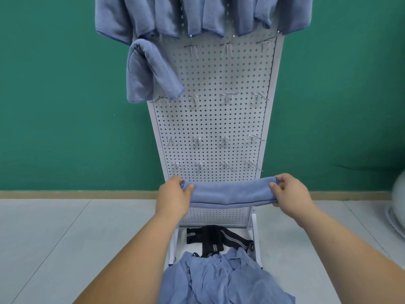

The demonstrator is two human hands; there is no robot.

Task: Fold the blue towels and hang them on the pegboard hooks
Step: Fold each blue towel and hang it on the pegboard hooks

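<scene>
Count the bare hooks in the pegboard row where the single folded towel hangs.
3: left hook beside the folded towel, middle hook, right hook near the pegboard edge. The towel's own hook is hidden.

Top edge crops the hung blue terry towels (153, 16); right edge cuts a blurred pale rounded object (400, 191), unidentifiable.

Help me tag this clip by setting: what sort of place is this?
Probably a staged practice room rather than a home: a free-standing pegboard against a bare green wall, blue towels on its hooks, a tiled floor.
</scene>
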